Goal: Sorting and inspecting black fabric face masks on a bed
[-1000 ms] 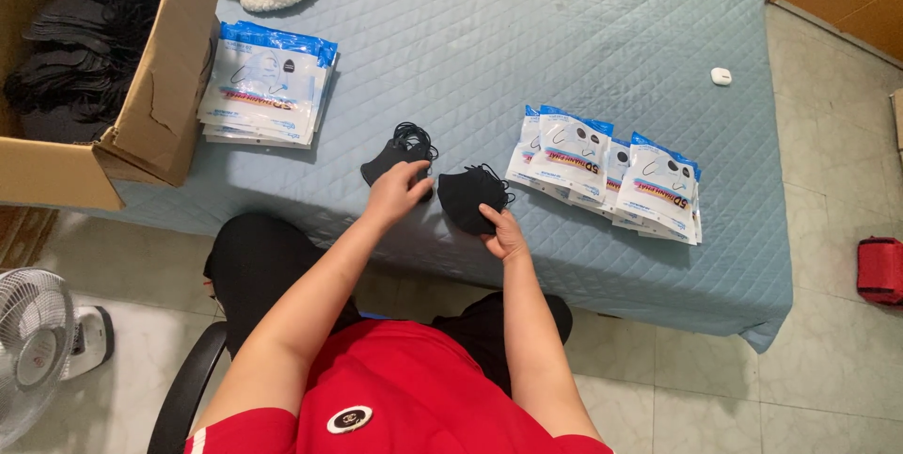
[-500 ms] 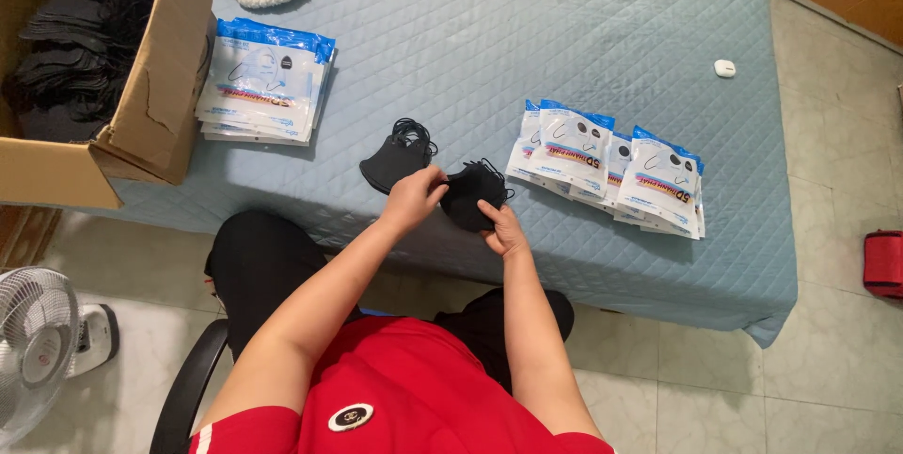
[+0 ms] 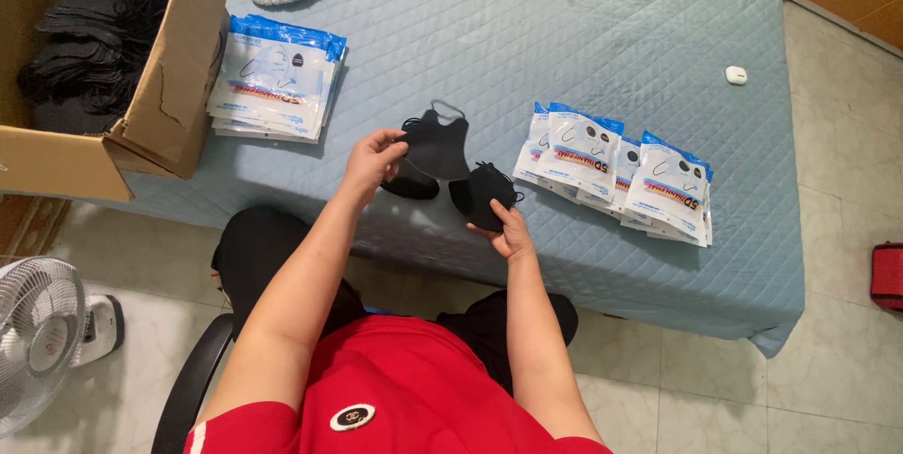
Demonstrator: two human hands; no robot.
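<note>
Near the middle of the frame, the left hand (image 3: 373, 159) pinches a black face mask (image 3: 437, 145) lifted over a blue quilted bed (image 3: 583, 31). The right hand (image 3: 511, 233) grips a second black mask (image 3: 484, 192) by its lower edge. Another dark mask (image 3: 410, 183), perhaps, lies beneath them. Packaged masks (image 3: 621, 172) fan out at right; a stack of packets (image 3: 277, 78) sits beside a cardboard box (image 3: 169, 106) at upper left.

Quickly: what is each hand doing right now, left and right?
Left hand: closed on a black mask, lifted off the bed.
Right hand: holding a second mask.
</note>
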